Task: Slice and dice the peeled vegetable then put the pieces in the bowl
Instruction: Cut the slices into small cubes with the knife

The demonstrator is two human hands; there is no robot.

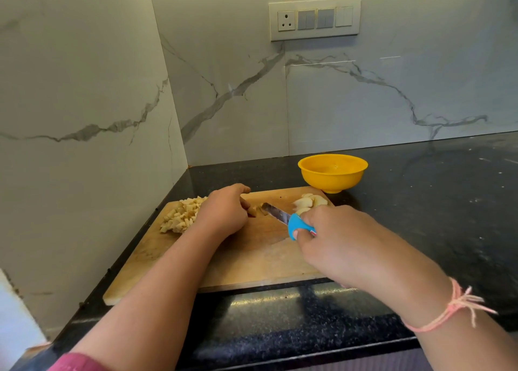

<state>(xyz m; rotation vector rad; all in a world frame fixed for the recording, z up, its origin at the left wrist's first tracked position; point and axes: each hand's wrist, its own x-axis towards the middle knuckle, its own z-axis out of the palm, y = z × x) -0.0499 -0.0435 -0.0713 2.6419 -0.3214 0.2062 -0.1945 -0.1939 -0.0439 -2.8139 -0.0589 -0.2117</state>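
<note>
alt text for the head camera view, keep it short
A person dices a vegetable on a cutting board: the right hand grips a blue-handled knife while the left hand holds a small piece by the blade. Diced pieces are piled at the board's left, uncut slices lie at its far right, and an empty yellow bowl stands behind.

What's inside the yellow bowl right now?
The yellow bowl shows only bare inner wall and bottom, no pieces; its near inner side is hidden behind the rim.
</note>
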